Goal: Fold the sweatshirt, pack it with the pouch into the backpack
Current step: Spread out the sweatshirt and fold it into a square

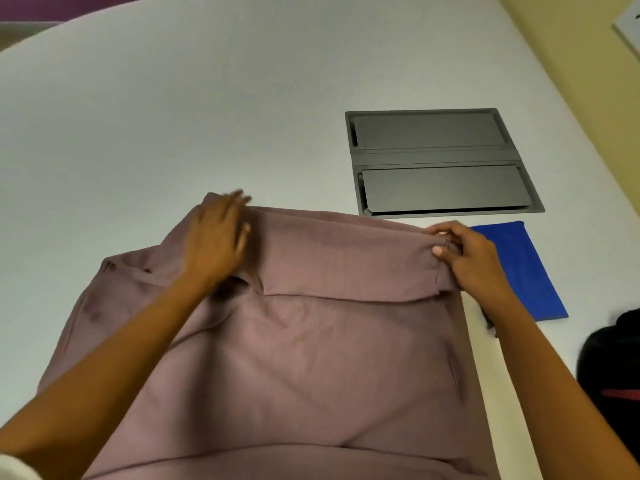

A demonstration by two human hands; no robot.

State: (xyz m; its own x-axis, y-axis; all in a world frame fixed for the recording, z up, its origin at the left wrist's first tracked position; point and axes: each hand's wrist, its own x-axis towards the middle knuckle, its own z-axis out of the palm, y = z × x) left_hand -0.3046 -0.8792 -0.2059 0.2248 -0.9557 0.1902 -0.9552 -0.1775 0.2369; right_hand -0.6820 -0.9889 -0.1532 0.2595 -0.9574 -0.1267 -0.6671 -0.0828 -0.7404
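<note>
Dusty-pink soft sweatshirt [311, 358] is spread on the white desk [173, 116], far edge folded over. Left hand [214, 237] rests flat on the fold, right hand [467, 254] pinches its corner, right next to the flat blue fabric pouch [530, 271].

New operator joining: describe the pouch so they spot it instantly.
Start at the grey hatch set into the white table. Just nearer the person lies the pouch, flat, partly hidden by the right hand. It is the only bright blue thing, between mauve sweatshirt and black backpack.
</note>
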